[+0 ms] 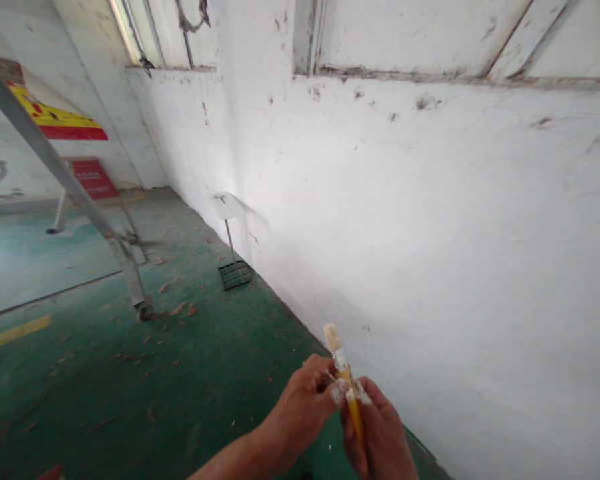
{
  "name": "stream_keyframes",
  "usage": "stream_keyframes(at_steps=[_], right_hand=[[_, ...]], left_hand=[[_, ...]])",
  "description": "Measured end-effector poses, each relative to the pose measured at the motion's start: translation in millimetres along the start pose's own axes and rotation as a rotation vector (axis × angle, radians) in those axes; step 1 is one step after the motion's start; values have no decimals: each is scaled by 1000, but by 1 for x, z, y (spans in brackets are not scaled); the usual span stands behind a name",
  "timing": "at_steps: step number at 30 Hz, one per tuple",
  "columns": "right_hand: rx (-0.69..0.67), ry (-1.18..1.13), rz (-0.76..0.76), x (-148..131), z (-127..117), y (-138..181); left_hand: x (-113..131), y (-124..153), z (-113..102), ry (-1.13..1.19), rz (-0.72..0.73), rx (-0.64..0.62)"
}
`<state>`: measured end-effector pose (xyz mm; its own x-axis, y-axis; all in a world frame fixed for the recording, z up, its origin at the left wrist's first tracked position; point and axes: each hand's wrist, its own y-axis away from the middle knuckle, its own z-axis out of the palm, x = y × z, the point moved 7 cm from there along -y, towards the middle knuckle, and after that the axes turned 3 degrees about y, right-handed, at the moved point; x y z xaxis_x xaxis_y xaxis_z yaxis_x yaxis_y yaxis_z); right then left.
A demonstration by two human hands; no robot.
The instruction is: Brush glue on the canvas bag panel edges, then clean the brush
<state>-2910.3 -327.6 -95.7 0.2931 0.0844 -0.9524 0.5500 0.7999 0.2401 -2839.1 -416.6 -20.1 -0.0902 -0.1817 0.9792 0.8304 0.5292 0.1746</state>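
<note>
A paintbrush (354, 407) with a yellow handle, a metal ferrule and pale bristles points up and away from me, close to the foot of the white wall. My right hand (383, 433) is wrapped round the lower handle, its thumb lying along the side. From the left, my left hand (303, 400) closes its thumb and fingers on the brush just below the ferrule. White smears or flakes cover the fingertips of both hands and part of the handle. Whether a loose bit is pinched between the fingers cannot be made out.
The white wall (430, 253) runs along my right, under window frames (405, 73). Against it stands a stand with a white top (229, 205) and black grid base. On the green floor (195, 360) lie scattered flakes; a metal frame leg (133, 280) rises at left.
</note>
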Motion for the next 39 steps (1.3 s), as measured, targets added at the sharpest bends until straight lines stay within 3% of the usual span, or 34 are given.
stream_keyframes(at_steps=[3, 7, 10, 12, 15, 22, 25, 28, 30, 32, 35, 37, 39], right_hand=[[41, 88, -25, -5, -3, 2], [226, 535, -349, -56, -28, 5], [149, 866, -619, -97, -23, 9], [37, 1031, -720, -113, -9, 11], [-71, 1213, -725, -119, 8, 8], [-34, 1396, -703, -112, 22, 5], [-34, 1443, -692, -113, 14, -8], [144, 1501, -607, -129, -18, -28], [189, 1472, -584, -141, -33, -31], [19, 1358, -600, -142, -29, -24], [-262, 1242, -625, -131, -4, -1], [-267, 1300, -640, -124, 6, 4], [-147, 1379, -640, -124, 3, -3]], left_hand=[[-2, -2, 0, -13, 7, 56], [4, 0, -12, -138, 39, 68], [0, 2, -13, -122, -31, 22], [-4, 2, -12, -93, -78, 25], [-6, 3, -10, -143, -51, 68], [-5, 9, -13, -389, 171, 108], [-4, 12, -11, -484, 253, 100], [-10, 13, -11, -422, 152, 97], [-13, 13, -9, -330, 50, 83], [-13, 13, -8, -255, -23, 77], [-9, 13, -7, -215, -69, 66], [-7, 15, -6, -213, -72, 53], [-7, 18, -2, -207, -57, 27]])
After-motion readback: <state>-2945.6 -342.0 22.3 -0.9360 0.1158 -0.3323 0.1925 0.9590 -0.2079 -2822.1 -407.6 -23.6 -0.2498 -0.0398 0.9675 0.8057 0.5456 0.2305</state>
